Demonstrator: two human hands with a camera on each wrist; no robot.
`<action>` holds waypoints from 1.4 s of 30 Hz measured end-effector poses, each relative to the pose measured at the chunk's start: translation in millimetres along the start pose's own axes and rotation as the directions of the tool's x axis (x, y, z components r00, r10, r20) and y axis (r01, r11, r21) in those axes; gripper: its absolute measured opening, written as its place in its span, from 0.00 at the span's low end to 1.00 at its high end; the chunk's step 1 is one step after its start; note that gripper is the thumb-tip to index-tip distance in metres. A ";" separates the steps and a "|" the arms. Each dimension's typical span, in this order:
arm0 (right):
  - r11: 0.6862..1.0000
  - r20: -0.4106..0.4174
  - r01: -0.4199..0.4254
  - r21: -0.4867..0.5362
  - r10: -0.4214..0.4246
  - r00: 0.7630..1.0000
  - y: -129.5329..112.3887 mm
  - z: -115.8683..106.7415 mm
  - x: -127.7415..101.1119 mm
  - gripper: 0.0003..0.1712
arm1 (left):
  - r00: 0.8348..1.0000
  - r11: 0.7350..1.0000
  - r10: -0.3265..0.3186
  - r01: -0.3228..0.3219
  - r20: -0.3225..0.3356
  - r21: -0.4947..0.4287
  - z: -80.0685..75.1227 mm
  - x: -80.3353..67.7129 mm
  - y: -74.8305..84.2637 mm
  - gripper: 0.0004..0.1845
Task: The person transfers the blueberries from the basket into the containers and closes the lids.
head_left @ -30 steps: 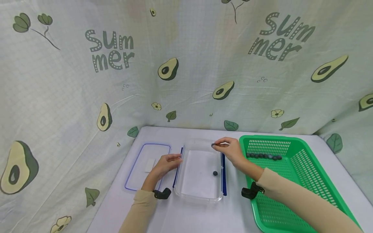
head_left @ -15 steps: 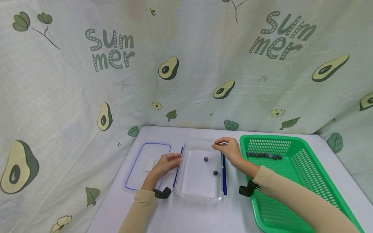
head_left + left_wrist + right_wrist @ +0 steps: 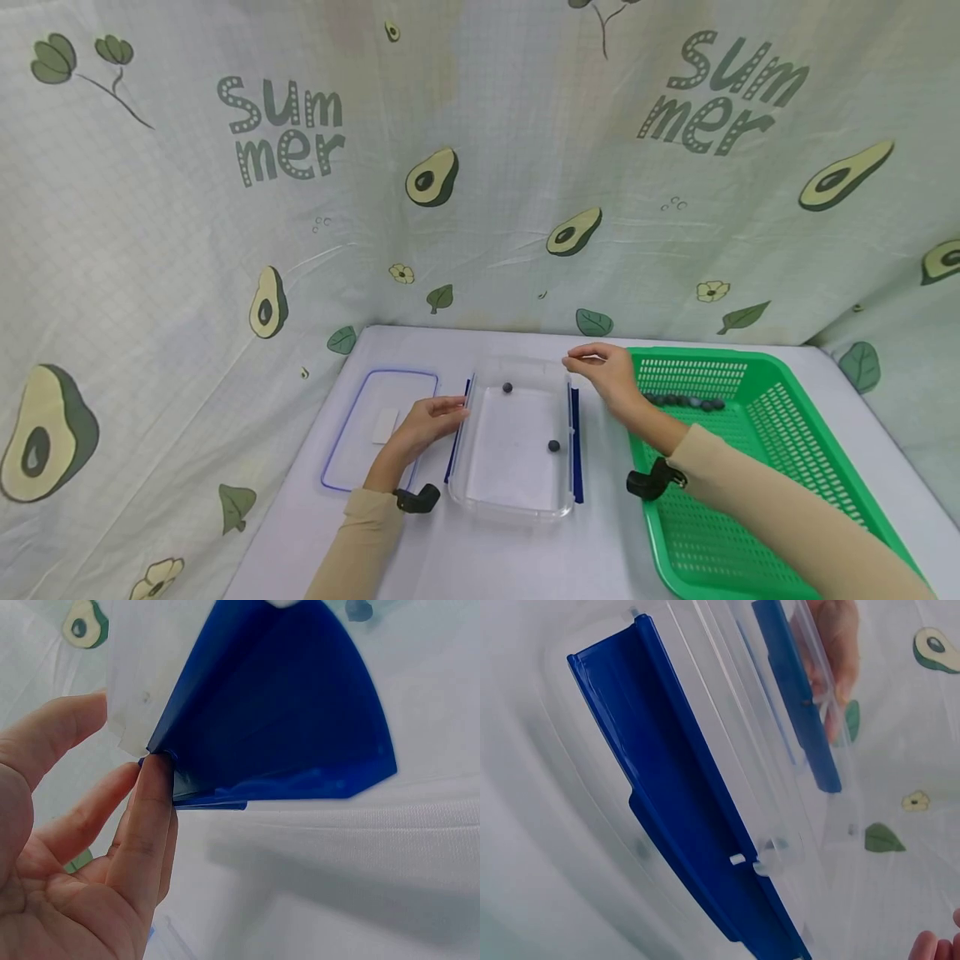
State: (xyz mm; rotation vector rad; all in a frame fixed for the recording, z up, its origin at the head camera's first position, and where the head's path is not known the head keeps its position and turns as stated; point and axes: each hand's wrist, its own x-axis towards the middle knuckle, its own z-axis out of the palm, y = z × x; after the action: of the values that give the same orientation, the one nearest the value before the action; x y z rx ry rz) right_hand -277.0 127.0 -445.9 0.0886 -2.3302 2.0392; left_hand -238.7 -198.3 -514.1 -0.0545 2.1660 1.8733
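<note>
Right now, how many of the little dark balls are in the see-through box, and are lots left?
Two small dark balls lie in the clear plastic box. The left hand steadies its blue side clip; the right hand hovers empty by the box. A row of dark balls waits in the green plastic basket.

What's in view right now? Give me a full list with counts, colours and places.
box: 1, clear with blue side latches, table centre
berries in box: 2, dark blue, one at the far end, one near the right wall
lid: 1, clear with blue rim, flat left of box
basket: 1, green, right of box
berries in basket: a row, count unclear, dark blue, along the far end
table: 1, white
backdrop: 1, pale avocado print, behind the table
left hand: fingers touching the box's left latch
right hand: empty, above the gap between box and basket
</note>
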 end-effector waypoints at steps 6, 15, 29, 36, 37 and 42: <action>0.999 -0.061 -0.009 0.039 0.012 0.998 -0.9 -17.4 1.6 0.19 | 1.000 1.000 0.007 -0.007 -0.005 0.008 0.5 -0.5 -3.1 0.26; 0.999 -0.128 -0.028 0.029 0.032 0.991 5.4 -44.7 4.0 0.23 | 1.000 1.000 0.006 -0.006 -0.007 -0.011 -0.3 0.0 -2.8 0.26; 0.997 -0.208 0.014 0.079 0.003 0.978 19.1 -97.2 -5.4 0.22 | 1.000 1.000 0.006 -0.006 -0.004 -0.012 0.4 -0.5 -1.7 0.26; 0.999 -0.321 -0.046 0.005 0.045 0.946 27.6 -129.1 -9.1 0.19 | 1.000 1.000 0.014 -0.014 -0.007 -0.010 -0.1 1.0 -0.9 0.24; 0.998 -0.335 -0.055 -0.013 0.048 0.941 29.0 -133.2 -10.0 0.18 | 1.000 1.000 0.014 -0.014 -0.006 -0.011 0.0 1.2 -1.4 0.24; 0.997 -0.394 -0.078 -0.028 0.061 0.917 36.1 -148.7 -11.4 0.14 | 1.000 1.000 0.010 -0.010 -0.003 -0.019 0.6 1.2 -2.5 0.25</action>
State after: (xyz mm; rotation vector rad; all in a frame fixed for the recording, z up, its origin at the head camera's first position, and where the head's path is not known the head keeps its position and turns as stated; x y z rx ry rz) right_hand -268.9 279.3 -462.7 -0.3773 -2.1468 1.8228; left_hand -239.2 -197.9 -516.9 -0.0500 2.1542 1.9000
